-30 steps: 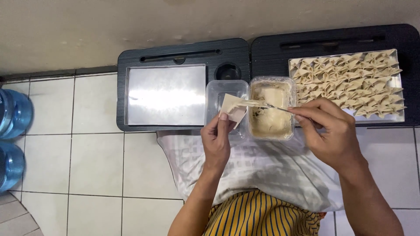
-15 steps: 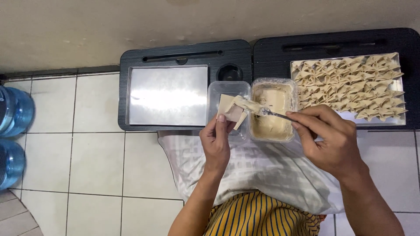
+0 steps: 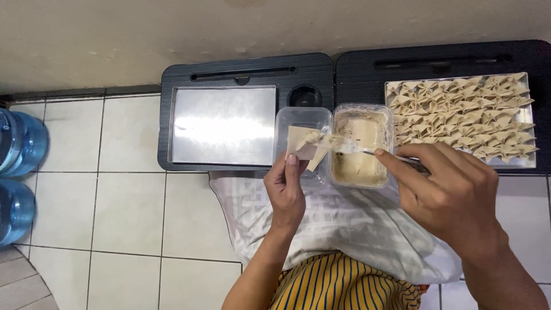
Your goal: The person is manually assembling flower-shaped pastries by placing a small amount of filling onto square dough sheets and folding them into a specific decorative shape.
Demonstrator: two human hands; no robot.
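Head view: left hand (image 3: 285, 192) fingers pinch a wrapper (image 3: 301, 147); right hand (image 3: 453, 195) fingers grip a utensil (image 3: 367, 150) over the tubs' rims.

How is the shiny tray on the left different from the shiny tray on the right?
The left tray is bare and shows only its shiny metal; the right tray is covered with rows of folded dumplings. The left tray is fully in view, while the right tray runs to the picture's edge and the right hand hides its near corner. Both are flat, rectangular metal trays, each lying on a black lap table.
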